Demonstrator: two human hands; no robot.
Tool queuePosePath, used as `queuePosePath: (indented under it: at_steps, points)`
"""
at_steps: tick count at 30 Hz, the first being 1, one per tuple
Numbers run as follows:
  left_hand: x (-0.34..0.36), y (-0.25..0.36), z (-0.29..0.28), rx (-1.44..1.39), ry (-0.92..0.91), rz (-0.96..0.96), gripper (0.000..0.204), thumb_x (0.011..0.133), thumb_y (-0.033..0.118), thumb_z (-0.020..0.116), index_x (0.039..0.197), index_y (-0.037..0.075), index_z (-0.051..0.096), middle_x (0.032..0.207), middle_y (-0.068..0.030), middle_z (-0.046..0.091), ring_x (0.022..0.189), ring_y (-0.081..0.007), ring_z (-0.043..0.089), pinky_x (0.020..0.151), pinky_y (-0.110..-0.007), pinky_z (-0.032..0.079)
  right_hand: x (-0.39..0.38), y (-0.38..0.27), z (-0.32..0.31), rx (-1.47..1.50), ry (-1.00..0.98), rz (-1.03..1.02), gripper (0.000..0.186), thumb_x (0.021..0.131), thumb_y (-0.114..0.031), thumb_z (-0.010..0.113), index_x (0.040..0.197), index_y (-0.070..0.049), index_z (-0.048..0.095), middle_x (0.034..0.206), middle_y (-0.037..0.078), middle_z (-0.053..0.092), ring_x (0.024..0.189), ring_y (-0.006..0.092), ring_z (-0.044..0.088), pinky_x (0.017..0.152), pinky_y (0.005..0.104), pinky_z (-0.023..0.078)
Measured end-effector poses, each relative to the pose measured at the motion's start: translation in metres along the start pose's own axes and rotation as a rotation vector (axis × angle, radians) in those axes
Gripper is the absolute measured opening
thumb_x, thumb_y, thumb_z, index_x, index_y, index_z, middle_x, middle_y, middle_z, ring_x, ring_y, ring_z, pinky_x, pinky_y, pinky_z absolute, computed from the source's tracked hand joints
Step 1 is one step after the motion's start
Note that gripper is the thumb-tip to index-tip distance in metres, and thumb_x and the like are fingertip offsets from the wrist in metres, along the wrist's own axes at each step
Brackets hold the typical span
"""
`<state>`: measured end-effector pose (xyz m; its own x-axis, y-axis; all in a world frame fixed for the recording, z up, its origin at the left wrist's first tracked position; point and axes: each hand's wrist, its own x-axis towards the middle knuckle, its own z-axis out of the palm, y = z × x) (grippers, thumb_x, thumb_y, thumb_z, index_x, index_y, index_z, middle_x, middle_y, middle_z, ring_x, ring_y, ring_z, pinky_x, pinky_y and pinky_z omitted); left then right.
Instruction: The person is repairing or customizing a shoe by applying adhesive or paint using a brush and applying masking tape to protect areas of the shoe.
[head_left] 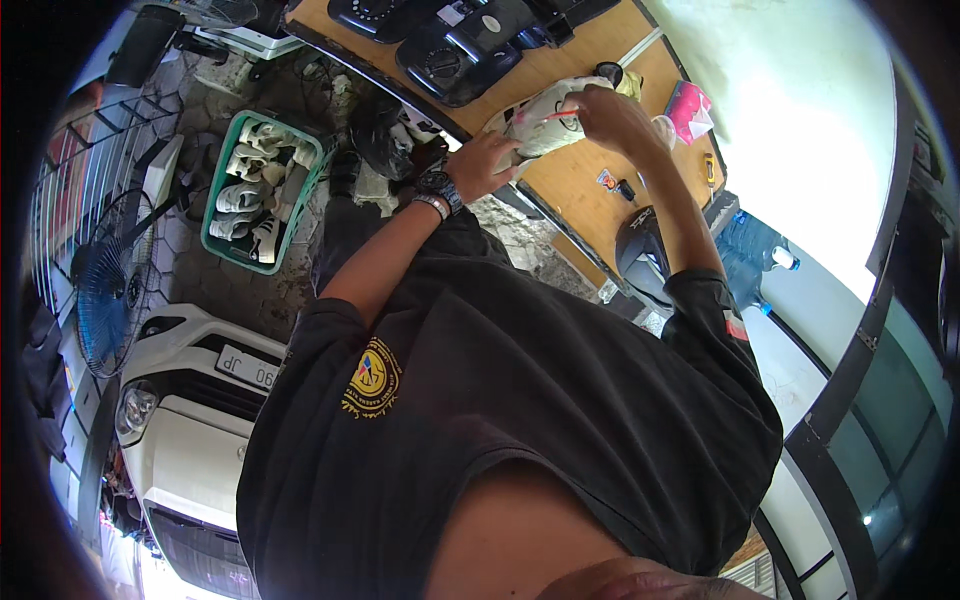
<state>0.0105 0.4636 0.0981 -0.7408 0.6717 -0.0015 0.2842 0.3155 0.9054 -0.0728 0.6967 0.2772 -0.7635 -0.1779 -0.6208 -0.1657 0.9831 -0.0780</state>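
Note:
A whitish, rounded item (pixel 548 125) with dark line markings lies at the near edge of the wooden table (pixel 575 185); its exact kind is unclear. My left hand (pixel 482 165), with a watch and bracelet at the wrist, grips its left end. Above its right part, my right hand (pixel 610 115) is closed around a thin pink-orange stick (pixel 560 114), which reaches across the item's surface. The fingertips of my right hand are partly hidden. Just beyond that hand lies a yellowish thing (pixel 630 85).
Black machines (pixel 470 55) stand on the table's left part. On its right are a pink tissue pack (pixel 688 110), a yellow cutter (pixel 710 170) and a small black object (pixel 626 189). A green crate of shoes (pixel 212 215), a fan (pixel 105 290) and a white car (pixel 195 430) are leftward.

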Motion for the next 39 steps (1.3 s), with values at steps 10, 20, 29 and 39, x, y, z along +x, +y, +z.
queuePosePath:
  at_steps: [10, 20, 29, 39]
  points:
    - [0.022, -0.021, -0.005, -0.077, 0.102, -0.242, 0.036, 0.092, 0.031, 0.076, 0.115, 0.006, 0.066, 0.112, -0.0148, 0.071, 0.106, -0.031, 0.069, 0.09, -0.04, 0.054, -0.024, 0.034, 0.017, 0.358, 0.081, -0.052, 0.026, 0.097, -0.023, 0.063, 0.119, -0.014, 0.073, 0.108, 0.015, 0.076, 0.1, 0.0331, 0.073, 0.088, 0.0438, 0.057]
    - [0.024, -0.041, -0.002, -0.163, 0.181, -0.291, 0.035, 0.096, 0.038, 0.072, 0.11, 0.005, 0.073, 0.095, -0.0128, 0.078, 0.086, -0.0269, 0.077, 0.075, -0.039, 0.059, 0.029, 0.04, 0.066, 0.601, 0.281, 0.363, 0.063, 0.084, -0.067, 0.075, 0.1, -0.006, 0.078, 0.08, 0.014, 0.073, 0.076, 0.0276, 0.071, 0.071, 0.0406, 0.052]
    - [0.016, -0.038, -0.007, -0.06, 0.155, -0.303, 0.027, 0.1, 0.033, 0.065, 0.112, 0.01, 0.071, 0.095, -0.0117, 0.078, 0.089, -0.0289, 0.076, 0.075, -0.04, 0.059, -0.008, 0.024, 0.073, 0.539, 0.287, 0.282, 0.06, 0.085, -0.062, 0.077, 0.089, -0.002, 0.075, 0.065, 0.012, 0.062, 0.062, 0.0235, 0.063, 0.062, 0.0415, 0.046]
    - [0.036, -0.013, -0.006, -0.021, 0.321, -0.057, 0.027, 0.097, 0.019, 0.062, 0.124, 0.013, 0.067, 0.108, -0.0093, 0.067, 0.103, -0.0303, 0.068, 0.09, -0.043, 0.055, -0.047, -0.009, 0.095, 0.553, 0.4, 0.336, 0.054, 0.086, -0.06, 0.075, 0.106, -0.01, 0.081, 0.077, 0.011, 0.07, 0.073, 0.0266, 0.068, 0.067, 0.042, 0.05]
